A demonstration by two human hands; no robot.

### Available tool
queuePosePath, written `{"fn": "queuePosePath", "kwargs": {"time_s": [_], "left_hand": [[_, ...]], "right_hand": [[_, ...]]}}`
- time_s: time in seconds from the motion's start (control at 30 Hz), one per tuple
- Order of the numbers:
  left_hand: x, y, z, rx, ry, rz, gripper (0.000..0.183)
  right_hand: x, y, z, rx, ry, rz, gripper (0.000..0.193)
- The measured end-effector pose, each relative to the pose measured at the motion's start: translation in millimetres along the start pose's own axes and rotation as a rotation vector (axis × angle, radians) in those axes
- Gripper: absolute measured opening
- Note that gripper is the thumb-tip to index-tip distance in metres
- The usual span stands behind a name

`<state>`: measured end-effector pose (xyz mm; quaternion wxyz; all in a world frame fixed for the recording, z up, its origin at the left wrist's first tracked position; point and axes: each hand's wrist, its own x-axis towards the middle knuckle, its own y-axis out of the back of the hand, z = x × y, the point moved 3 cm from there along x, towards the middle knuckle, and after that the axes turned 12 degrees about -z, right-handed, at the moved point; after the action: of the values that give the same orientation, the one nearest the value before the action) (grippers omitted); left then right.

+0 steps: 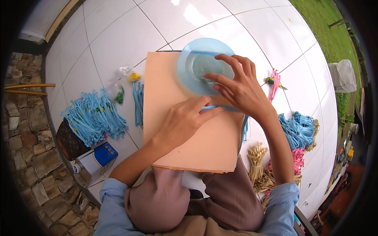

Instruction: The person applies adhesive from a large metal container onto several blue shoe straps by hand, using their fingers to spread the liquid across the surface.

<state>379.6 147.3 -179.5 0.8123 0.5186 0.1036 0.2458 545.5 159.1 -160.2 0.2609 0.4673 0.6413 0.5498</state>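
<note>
A tan board [189, 145] lies across my lap. My left hand [185, 122] rests on it, its thumb and fingers closed on a light blue strap [224, 107] that runs to the right over the board. Above the shallow translucent blue bowl [187, 59] hangs my right hand [242, 84], fingers bent but apart, with nothing visible in them. The index fingertip overlaps the bowl's middle; whether it touches what is inside, I cannot tell. That bowl stands at the board's far edge and looks to hold something clear.
At left lie a pile of blue straps [94, 118], a brown patterned pouch [70, 137], a metal can [96, 161] and small plastic bags [118, 88]. Blue bundles [297, 129], beige bundles [258, 161], pink straps [274, 86] and a screwdriver [271, 81] lie at right.
</note>
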Motion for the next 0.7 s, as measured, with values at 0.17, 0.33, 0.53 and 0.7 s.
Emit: {"fn": "queuePosePath", "kwargs": {"time_s": [0.17, 0.33, 0.53, 0.7], "left_hand": [[0, -1, -1, 0.033, 0.001, -0.023, 0.041], [1, -2, 0, 0.019, 0.004, -0.025, 0.041], [-1, -1, -1, -0.009, 0.028, -0.002, 0.042], [2, 0, 1, -0.003, 0.032, -0.015, 0.043]], "right_hand": [[3, -4, 0, -0.060, 0.028, -0.023, 0.026], [-8, 8, 0, 0.008, -0.075, 0.059, 0.033], [-70, 19, -25, -0.125, -0.154, 0.137, 0.046], [-90, 8, -33, -0.219, -0.168, 0.005, 0.040]]}}
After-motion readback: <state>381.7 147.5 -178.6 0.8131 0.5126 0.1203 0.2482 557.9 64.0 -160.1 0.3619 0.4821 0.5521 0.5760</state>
